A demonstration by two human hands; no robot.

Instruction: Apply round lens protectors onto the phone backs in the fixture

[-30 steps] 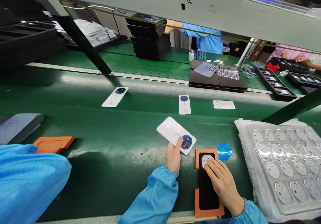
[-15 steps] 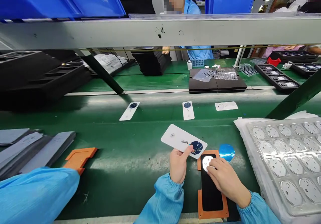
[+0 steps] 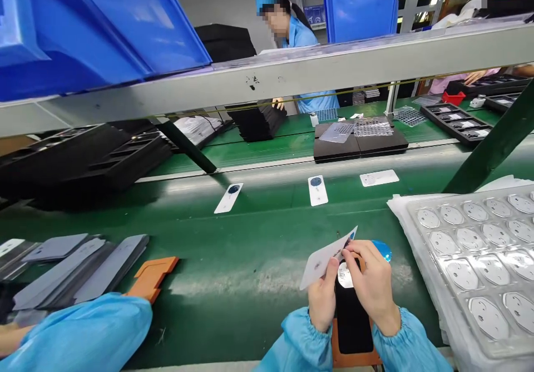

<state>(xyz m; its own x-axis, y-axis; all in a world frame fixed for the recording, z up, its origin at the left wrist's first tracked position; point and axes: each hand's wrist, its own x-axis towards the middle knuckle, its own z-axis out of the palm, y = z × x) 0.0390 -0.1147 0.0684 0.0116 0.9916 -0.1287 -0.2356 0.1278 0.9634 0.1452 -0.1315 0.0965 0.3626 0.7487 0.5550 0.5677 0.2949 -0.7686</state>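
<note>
My left hand (image 3: 322, 302) grips a white phone back panel (image 3: 321, 262) between thumb and fingers, tilted above the belt. My right hand (image 3: 372, 286) pinches at the panel's camera end, its fingers closed and partly covering that dark round area. Below my hands lies an orange fixture (image 3: 354, 360) holding a black phone-shaped plate (image 3: 354, 327). A white round piece (image 3: 344, 274) shows at the plate's upper end, partly behind my right hand. A shiny blue round film (image 3: 384, 251) sticks out beyond my right knuckles.
Clear trays of round white pieces (image 3: 475, 274) stand at the right. White panels (image 3: 318, 191) lie along the green belt. At left are grey panels (image 3: 110, 269), another orange fixture (image 3: 152, 277) and a co-worker's blue sleeve (image 3: 87, 333). A metal shelf beam (image 3: 258, 83) crosses overhead.
My left hand has moved right and tilted the panel upward. My right hand has left the round piece on the black plate and come to the panel's camera end. The view has tilted.
</note>
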